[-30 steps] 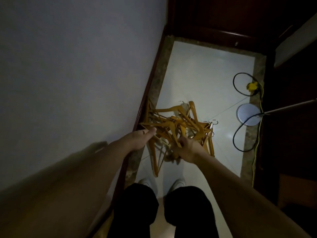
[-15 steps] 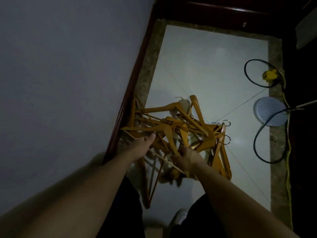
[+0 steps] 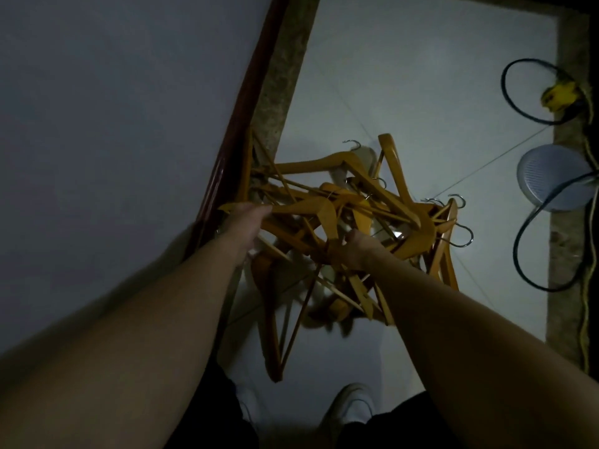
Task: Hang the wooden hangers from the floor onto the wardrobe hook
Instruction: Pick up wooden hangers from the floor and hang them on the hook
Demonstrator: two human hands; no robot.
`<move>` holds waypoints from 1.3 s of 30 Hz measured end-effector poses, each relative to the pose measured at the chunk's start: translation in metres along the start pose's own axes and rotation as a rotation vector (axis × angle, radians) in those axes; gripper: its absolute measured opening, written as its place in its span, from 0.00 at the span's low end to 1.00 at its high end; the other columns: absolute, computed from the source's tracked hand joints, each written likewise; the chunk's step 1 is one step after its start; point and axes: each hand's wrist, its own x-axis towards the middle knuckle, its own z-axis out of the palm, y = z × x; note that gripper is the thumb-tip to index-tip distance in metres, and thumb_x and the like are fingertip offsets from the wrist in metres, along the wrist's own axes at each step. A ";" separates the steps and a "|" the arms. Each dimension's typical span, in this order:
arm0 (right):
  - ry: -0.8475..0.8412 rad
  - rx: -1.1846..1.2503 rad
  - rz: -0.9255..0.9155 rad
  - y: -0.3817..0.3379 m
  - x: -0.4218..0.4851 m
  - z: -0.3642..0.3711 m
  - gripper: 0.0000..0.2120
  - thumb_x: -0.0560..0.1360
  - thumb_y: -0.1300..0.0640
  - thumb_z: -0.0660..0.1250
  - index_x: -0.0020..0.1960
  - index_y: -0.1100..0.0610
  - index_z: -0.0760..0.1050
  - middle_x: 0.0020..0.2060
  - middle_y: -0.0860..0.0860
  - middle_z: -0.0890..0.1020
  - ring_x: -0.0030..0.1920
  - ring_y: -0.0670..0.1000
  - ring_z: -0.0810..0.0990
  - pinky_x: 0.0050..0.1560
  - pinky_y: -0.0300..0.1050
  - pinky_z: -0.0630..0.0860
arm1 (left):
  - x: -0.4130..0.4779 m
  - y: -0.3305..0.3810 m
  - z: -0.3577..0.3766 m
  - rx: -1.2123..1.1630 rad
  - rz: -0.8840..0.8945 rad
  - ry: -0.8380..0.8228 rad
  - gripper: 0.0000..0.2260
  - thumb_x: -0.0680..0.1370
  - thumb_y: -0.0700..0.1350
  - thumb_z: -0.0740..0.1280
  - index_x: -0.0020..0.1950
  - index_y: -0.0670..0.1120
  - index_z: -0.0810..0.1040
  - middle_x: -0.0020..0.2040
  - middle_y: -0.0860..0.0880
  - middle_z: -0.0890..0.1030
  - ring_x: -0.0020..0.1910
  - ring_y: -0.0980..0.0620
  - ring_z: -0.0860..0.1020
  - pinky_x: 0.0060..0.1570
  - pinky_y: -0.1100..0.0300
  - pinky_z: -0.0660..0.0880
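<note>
A tangled heap of orange wooden hangers [image 3: 382, 202] with metal hooks fills the middle of the view, over the pale tiled floor. My left hand [image 3: 244, 226] reaches into the heap's left side, fingers curled around the end of one hanger arm. Further right, my right hand [image 3: 351, 249] is closed around a bundle of hangers near their necks, and several hang below it. No wardrobe hook is in view.
A white wall [image 3: 113, 124] with a dark red skirting board [image 3: 233, 150] runs along the left. At the right lie a black cable loop [image 3: 525, 241], a yellow plug [image 3: 559, 95] and a round grey fan base [image 3: 551, 176]. My white shoes [image 3: 348, 409] show at the bottom.
The view has come closer to the heap. Both hands have stayed on the hangers, and the bundle in my right hand now appears lifted, with hangers dangling below it.
</note>
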 end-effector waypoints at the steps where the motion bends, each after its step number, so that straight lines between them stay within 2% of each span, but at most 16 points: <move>1: -0.002 -0.063 -0.020 -0.001 0.011 -0.001 0.09 0.80 0.49 0.64 0.49 0.55 0.75 0.47 0.55 0.80 0.51 0.54 0.81 0.54 0.48 0.79 | 0.007 0.000 -0.003 -0.004 0.003 0.010 0.20 0.79 0.54 0.66 0.69 0.51 0.72 0.66 0.46 0.74 0.64 0.44 0.72 0.53 0.49 0.70; 3: 0.005 -0.163 -0.052 0.000 0.034 -0.001 0.06 0.80 0.51 0.64 0.47 0.53 0.76 0.48 0.55 0.81 0.46 0.52 0.81 0.45 0.43 0.79 | 0.016 -0.003 -0.006 -0.032 -0.019 0.010 0.21 0.79 0.54 0.66 0.70 0.51 0.71 0.69 0.45 0.72 0.67 0.42 0.70 0.56 0.48 0.69; 5: 0.008 -0.207 -0.064 0.003 0.053 -0.001 0.08 0.79 0.55 0.65 0.41 0.50 0.71 0.44 0.52 0.79 0.41 0.49 0.79 0.36 0.38 0.72 | 0.024 -0.008 -0.005 -0.070 -0.048 0.004 0.21 0.78 0.54 0.67 0.70 0.51 0.70 0.70 0.44 0.71 0.68 0.42 0.70 0.55 0.49 0.70; 7: -0.004 -0.226 -0.073 0.002 0.063 0.002 0.09 0.79 0.55 0.65 0.41 0.50 0.70 0.43 0.51 0.78 0.41 0.49 0.78 0.34 0.37 0.68 | 0.028 -0.009 -0.002 -0.102 -0.072 -0.016 0.23 0.78 0.54 0.67 0.72 0.50 0.69 0.69 0.44 0.71 0.67 0.43 0.71 0.55 0.49 0.72; 9: -0.034 -0.200 -0.020 0.005 0.072 0.011 0.05 0.78 0.51 0.68 0.46 0.51 0.73 0.46 0.52 0.79 0.43 0.49 0.78 0.35 0.39 0.69 | 0.029 -0.006 0.005 -0.125 -0.065 -0.063 0.24 0.78 0.54 0.67 0.73 0.50 0.68 0.68 0.45 0.72 0.65 0.44 0.73 0.59 0.49 0.73; 12: -0.097 -0.246 0.016 0.008 0.082 0.022 0.09 0.76 0.48 0.71 0.50 0.52 0.75 0.49 0.53 0.79 0.49 0.52 0.80 0.43 0.42 0.75 | 0.027 0.006 0.018 -0.114 0.024 -0.108 0.22 0.79 0.53 0.66 0.72 0.51 0.69 0.66 0.47 0.75 0.61 0.46 0.76 0.57 0.49 0.74; 17: -0.022 -0.345 -0.002 0.001 0.081 0.009 0.11 0.79 0.57 0.66 0.60 0.57 0.76 0.55 0.56 0.79 0.56 0.55 0.80 0.57 0.49 0.80 | 0.027 0.005 0.030 0.028 0.041 -0.121 0.24 0.80 0.51 0.66 0.75 0.50 0.66 0.68 0.45 0.74 0.63 0.45 0.75 0.56 0.50 0.73; 21: -0.125 -0.138 -0.053 -0.005 0.068 -0.015 0.10 0.80 0.58 0.64 0.61 0.56 0.75 0.54 0.55 0.79 0.53 0.54 0.80 0.52 0.47 0.80 | 0.029 0.001 0.034 0.113 0.054 -0.108 0.22 0.77 0.48 0.70 0.71 0.51 0.69 0.67 0.46 0.75 0.65 0.44 0.74 0.63 0.44 0.73; 24: -0.242 0.137 -0.021 0.004 0.062 -0.032 0.12 0.79 0.58 0.66 0.62 0.52 0.75 0.55 0.56 0.82 0.52 0.55 0.85 0.53 0.51 0.83 | 0.032 0.001 0.037 0.314 0.168 0.051 0.32 0.73 0.42 0.74 0.74 0.54 0.65 0.71 0.47 0.71 0.68 0.41 0.72 0.63 0.40 0.74; 28: -0.292 0.073 -0.075 0.014 0.049 -0.050 0.16 0.78 0.55 0.68 0.66 0.48 0.75 0.56 0.52 0.82 0.53 0.53 0.84 0.46 0.46 0.83 | 0.026 0.006 0.031 0.845 0.335 0.156 0.39 0.71 0.44 0.75 0.78 0.54 0.59 0.77 0.47 0.63 0.77 0.40 0.58 0.72 0.40 0.63; 30: -0.328 0.075 -0.101 0.018 0.039 -0.060 0.16 0.78 0.55 0.69 0.66 0.48 0.75 0.57 0.51 0.82 0.55 0.53 0.83 0.49 0.47 0.82 | 0.026 0.005 0.030 1.020 0.363 0.137 0.33 0.71 0.47 0.75 0.73 0.54 0.65 0.73 0.47 0.70 0.75 0.41 0.63 0.73 0.41 0.61; 31: -0.349 0.089 -0.098 0.019 0.035 -0.065 0.17 0.78 0.56 0.69 0.66 0.48 0.76 0.57 0.51 0.82 0.56 0.54 0.83 0.51 0.49 0.82 | 0.024 0.005 0.029 1.046 0.376 0.131 0.25 0.71 0.48 0.75 0.66 0.53 0.71 0.65 0.48 0.76 0.70 0.42 0.69 0.69 0.43 0.65; 33: -0.410 0.144 -0.080 0.023 0.030 -0.071 0.18 0.75 0.55 0.72 0.64 0.51 0.78 0.55 0.53 0.84 0.56 0.55 0.83 0.57 0.55 0.81 | 0.019 0.009 0.028 0.972 0.377 0.111 0.06 0.75 0.51 0.71 0.47 0.52 0.76 0.48 0.49 0.80 0.53 0.45 0.79 0.49 0.51 0.73; 34: -0.438 0.193 -0.077 0.024 0.028 -0.073 0.19 0.73 0.53 0.73 0.63 0.52 0.79 0.54 0.53 0.85 0.56 0.56 0.83 0.60 0.58 0.79 | 0.018 0.010 0.027 0.924 0.378 0.095 0.08 0.76 0.52 0.68 0.41 0.51 0.75 0.42 0.49 0.79 0.46 0.46 0.79 0.42 0.55 0.71; 36: -0.441 0.379 -0.064 0.024 0.029 -0.071 0.20 0.72 0.46 0.71 0.58 0.56 0.81 0.52 0.56 0.86 0.53 0.58 0.83 0.58 0.60 0.79 | 0.017 0.013 0.024 0.895 0.375 0.095 0.13 0.78 0.55 0.66 0.36 0.50 0.74 0.38 0.48 0.78 0.39 0.48 0.77 0.38 0.57 0.68; 39: -0.175 0.679 -0.013 0.014 0.042 -0.062 0.26 0.78 0.37 0.61 0.52 0.59 0.80 0.47 0.58 0.85 0.44 0.57 0.84 0.46 0.52 0.80 | 0.018 0.009 0.014 0.831 0.362 0.122 0.13 0.76 0.53 0.69 0.34 0.50 0.72 0.34 0.49 0.76 0.36 0.48 0.76 0.37 0.57 0.68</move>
